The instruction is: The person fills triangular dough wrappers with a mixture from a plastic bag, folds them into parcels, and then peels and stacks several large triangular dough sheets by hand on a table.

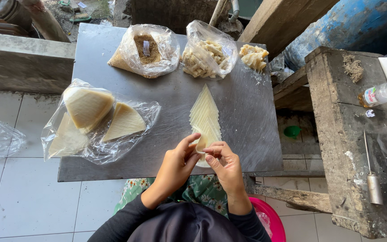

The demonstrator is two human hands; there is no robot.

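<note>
hands: your left hand (175, 163) and right hand (222, 163) both pinch one triangular wrapper (200, 144) at the table's near edge
wrapper stack: fanned row of wrappers (205, 112) just beyond your fingers, touching the held one
table (113, 49): grey metal sheet; bare strip between the stack and the right edge
left: plastic bag of wrapper wedges (96, 120), near your left hand
far edge: bag of brown crumbs (146, 49), bag of folded pieces (208, 53), loose pile (253, 56)
right: wooden bench (341, 134), apart from the table, with a bottle (384, 92)
</note>
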